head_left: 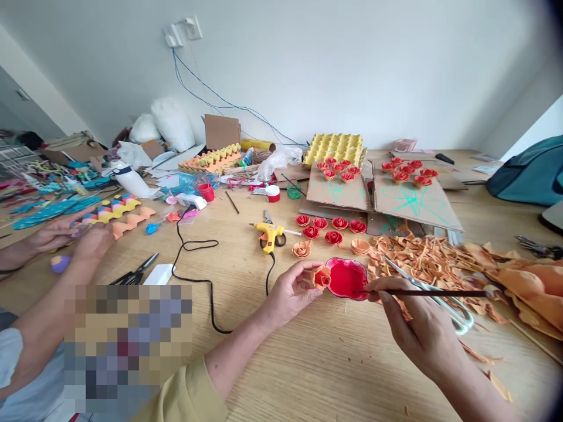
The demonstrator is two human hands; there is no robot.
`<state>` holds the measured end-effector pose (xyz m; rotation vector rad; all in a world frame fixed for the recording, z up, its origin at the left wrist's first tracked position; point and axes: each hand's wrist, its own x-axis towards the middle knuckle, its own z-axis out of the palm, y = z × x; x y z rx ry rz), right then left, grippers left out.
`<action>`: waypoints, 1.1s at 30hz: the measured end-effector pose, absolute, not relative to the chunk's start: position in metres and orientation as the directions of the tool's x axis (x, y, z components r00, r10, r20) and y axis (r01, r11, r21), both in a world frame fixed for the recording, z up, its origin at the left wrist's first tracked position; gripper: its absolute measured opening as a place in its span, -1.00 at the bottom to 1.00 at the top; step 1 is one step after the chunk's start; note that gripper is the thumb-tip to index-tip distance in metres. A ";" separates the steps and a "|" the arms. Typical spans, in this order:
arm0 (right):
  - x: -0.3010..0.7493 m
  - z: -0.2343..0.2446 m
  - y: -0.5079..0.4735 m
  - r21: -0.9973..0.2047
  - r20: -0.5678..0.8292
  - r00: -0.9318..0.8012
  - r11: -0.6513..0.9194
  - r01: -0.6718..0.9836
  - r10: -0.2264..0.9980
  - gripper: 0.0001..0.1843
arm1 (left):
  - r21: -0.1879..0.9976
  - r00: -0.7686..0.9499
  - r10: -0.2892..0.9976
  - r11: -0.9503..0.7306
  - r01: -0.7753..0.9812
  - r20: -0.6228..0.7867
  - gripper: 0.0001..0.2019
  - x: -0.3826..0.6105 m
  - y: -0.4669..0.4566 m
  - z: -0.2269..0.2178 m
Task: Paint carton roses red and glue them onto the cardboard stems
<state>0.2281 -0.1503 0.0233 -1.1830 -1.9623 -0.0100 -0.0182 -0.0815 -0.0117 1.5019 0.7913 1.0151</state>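
Pinched in the fingers of my left hand (291, 293) is an orange paper rose (321, 277) with some red on its petals. Just right of it sits a scalloped dish of red paint (345, 275). My right hand (417, 319) grips a dark-handled paintbrush (433, 293), its tip end over the red paint; whether the bristles touch it I cannot tell. Behind the dish lie several red-painted roses (333, 237). An unpainted orange rose (301, 249) and an orange paper cup (360, 247) rest near them.
Scissors (453, 310) and orange scraps (422, 264) lie to the right. A yellow glue gun (269, 234) with a black cord stands left of the roses. Cardboard sheets (413, 199) bear more red roses. At far left, a co-worker's hands (90, 240) hold painted egg-carton strips.
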 end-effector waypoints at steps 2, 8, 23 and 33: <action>0.228 0.022 -0.150 -0.384 0.635 -0.208 0.537 0.751 0.744 -0.86 | 0.983 0.416 0.891 -0.178 -0.050 0.182 -0.51 -0.019 -0.082 -0.012; 0.226 0.023 -0.151 -0.441 0.617 -0.183 0.529 0.725 0.765 -0.88 | 0.982 0.424 0.886 -0.182 -0.050 0.186 -0.52 -0.019 -0.082 -0.015; 0.218 0.029 -0.167 -0.514 0.736 -0.161 0.697 0.500 0.658 -0.73 | 0.988 0.483 0.864 -0.092 -0.128 0.143 -0.50 -0.015 -0.086 -0.010; 0.213 0.020 -0.173 -0.447 0.681 -0.383 0.768 0.458 0.624 -0.67 | 0.990 0.484 0.864 -0.099 -0.105 0.138 -0.52 -0.014 -0.087 -0.014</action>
